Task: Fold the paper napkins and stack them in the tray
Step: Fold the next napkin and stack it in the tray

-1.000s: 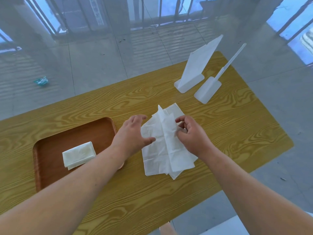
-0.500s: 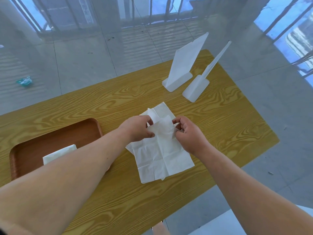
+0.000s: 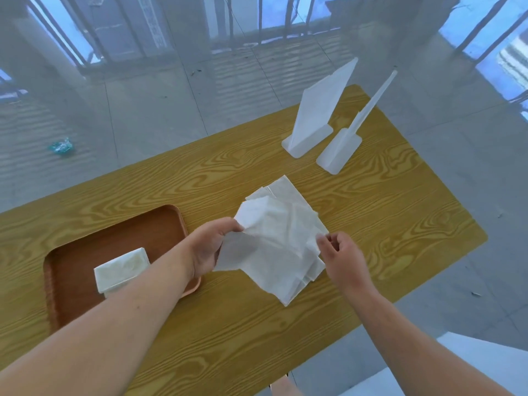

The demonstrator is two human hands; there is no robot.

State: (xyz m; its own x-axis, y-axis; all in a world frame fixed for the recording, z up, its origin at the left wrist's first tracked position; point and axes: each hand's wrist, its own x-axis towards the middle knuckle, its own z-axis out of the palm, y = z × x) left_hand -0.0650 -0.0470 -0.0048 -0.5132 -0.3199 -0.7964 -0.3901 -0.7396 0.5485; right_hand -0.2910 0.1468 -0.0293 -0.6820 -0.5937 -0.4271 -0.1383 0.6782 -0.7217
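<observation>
A thin white paper napkin (image 3: 274, 235) is held spread above the table's middle. My left hand (image 3: 210, 247) pinches its left corner and my right hand (image 3: 340, 255) pinches its right edge. Under it lies a small pile of unfolded white napkins (image 3: 288, 192), partly hidden by the lifted sheet. A brown wooden tray (image 3: 114, 238) sits at the left, and one folded napkin (image 3: 121, 270) rests in it, partly covered by my left forearm.
The yellow wood-grain table (image 3: 371, 224) has two white plastic stands (image 3: 320, 115) at its far right corner. The table's right and near edges drop to a grey tiled floor. A small teal wrapper (image 3: 61, 145) lies on the floor beyond the table.
Both hands have taken hold of the top napkin and lifted it off the pile, opening it out; the left hand shifted from resting beside the pile to pinching a corner.
</observation>
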